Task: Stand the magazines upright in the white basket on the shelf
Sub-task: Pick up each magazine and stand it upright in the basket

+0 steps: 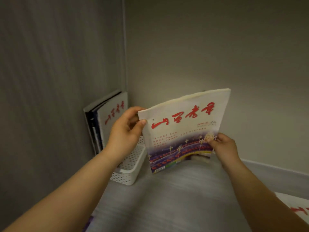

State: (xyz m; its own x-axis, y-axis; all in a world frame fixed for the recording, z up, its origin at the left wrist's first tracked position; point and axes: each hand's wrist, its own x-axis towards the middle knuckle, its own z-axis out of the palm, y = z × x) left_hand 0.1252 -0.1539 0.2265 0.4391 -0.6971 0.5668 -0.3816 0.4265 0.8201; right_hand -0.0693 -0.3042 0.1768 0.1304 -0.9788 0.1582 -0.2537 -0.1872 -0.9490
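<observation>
— Well, how far have they got?
— At nine o'clock from the middle, the standing magazines [107,118] are upright in the white basket [132,171] and lean on the side wall in the corner. So part of the job is done, I'd say.
— And the hands?
— The left hand [125,131] pinches the top left corner of the held magazine [184,129], thumb on the cover and fingers behind. That one is upright, cover towards us, just at three o'clock of the basket. I can't tell whether its lower edge touches the shelf [175,198]. The right hand [224,146], at four o'clock on the cover, grips the right edge with curled fingers.
— So it's on its way in?
— It looks so to me. It needs to go towards nine o'clock, over the rim, then down into the free space beside the others. It should be kept vertical so it doesn't flop.
— Any more?
— At five o'clock, in the far corner, a flat magazine [299,205] lies on the shelf, partly behind the right forearm. It's waiting its turn, I'd guess.
</observation>
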